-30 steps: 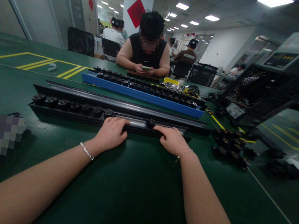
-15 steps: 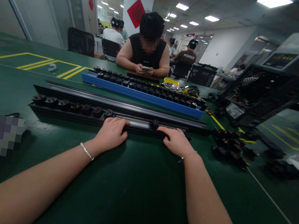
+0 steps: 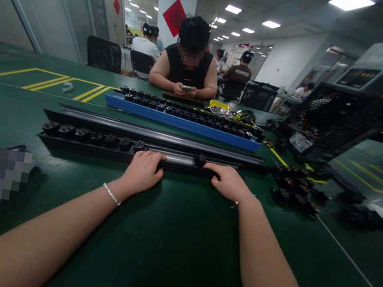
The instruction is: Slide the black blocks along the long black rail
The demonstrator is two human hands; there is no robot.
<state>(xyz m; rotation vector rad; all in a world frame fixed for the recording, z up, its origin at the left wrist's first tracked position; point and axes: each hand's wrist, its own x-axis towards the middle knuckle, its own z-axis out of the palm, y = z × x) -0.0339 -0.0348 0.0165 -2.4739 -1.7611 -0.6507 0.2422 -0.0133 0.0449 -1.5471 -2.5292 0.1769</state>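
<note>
A long black rail (image 3: 83,145) lies across the green table (image 3: 167,238) in front of me. Several black knob-like parts (image 3: 91,135) sit in a row along its left half. My left hand (image 3: 142,170) is curled over the rail's near edge around the middle. My right hand (image 3: 229,182) grips the same edge further right, fingers bent over it. Its thumb points at a single black part (image 3: 199,160) on the rail's silver strip (image 3: 174,157). Both wrists wear thin bracelets.
A second black rail (image 3: 156,133) lies just behind, then a blue tray (image 3: 180,123) with several black parts. A heap of loose black parts (image 3: 297,187) lies to the right. Opposite sits a person (image 3: 188,66) with a phone. Black crates and equipment (image 3: 343,121) stand at right.
My right hand has slid a little to the right along the rail, and the single black part has moved right with it. The left hand has stayed put.
</note>
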